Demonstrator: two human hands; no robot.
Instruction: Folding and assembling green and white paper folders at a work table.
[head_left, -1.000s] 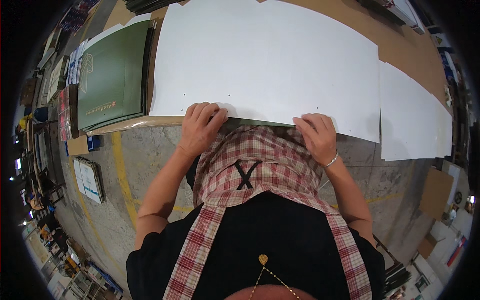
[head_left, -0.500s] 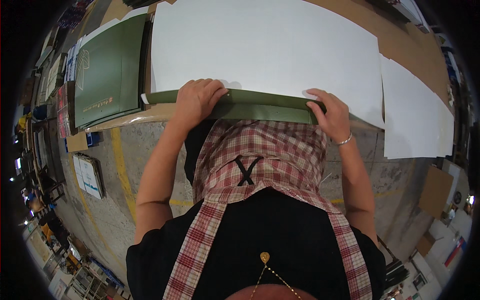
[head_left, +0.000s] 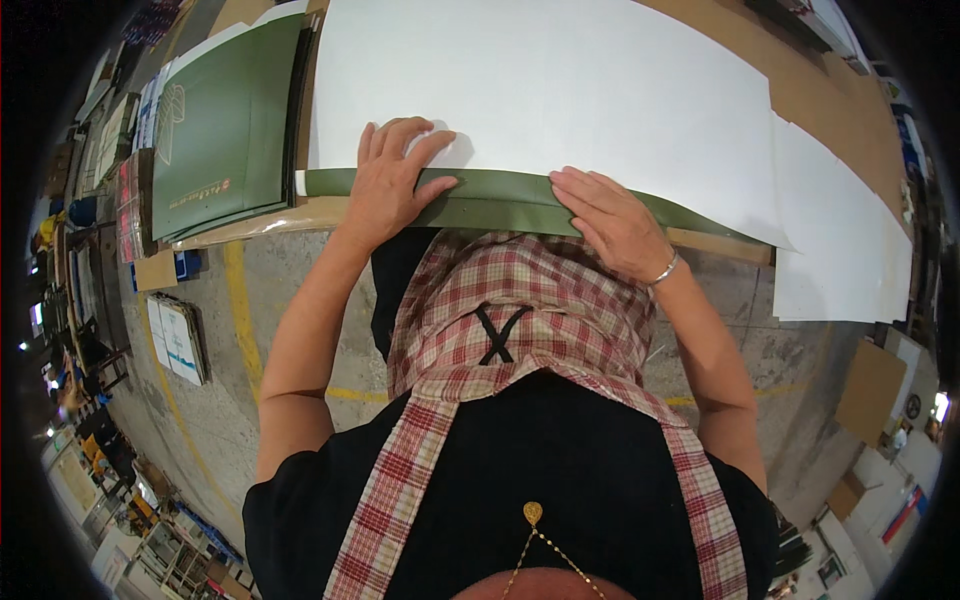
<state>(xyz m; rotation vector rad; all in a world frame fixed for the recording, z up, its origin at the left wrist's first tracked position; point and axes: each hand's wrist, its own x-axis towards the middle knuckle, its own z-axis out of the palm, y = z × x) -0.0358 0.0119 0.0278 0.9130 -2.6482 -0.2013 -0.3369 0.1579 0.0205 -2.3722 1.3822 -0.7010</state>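
A large white sheet [head_left: 540, 90] lies on the table before me, with its green underside showing as a folded strip [head_left: 490, 188] along the near edge. My left hand [head_left: 392, 185] rests on the left part of this strip, fingers spread, their tips reaching over the white face. Further right, my right hand [head_left: 612, 220] lies flat on the fold with its fingers outstretched and close together. Below the strip, a second green band [head_left: 500, 217] runs between my hands and my checked apron.
At the left stands a stack of green printed sheets [head_left: 235, 130]. More white sheets [head_left: 840, 230] overhang the table at the right. Brown board [head_left: 715, 245] shows along the table's near edge. A bundle of flat printed pieces [head_left: 178, 338] sits on the floor, lower left.
My right hand has moved left along the fold and flattened from a pinch. My left hand has opened, its fingers spreading upward. The strip's right end now lies lower against the sheet.
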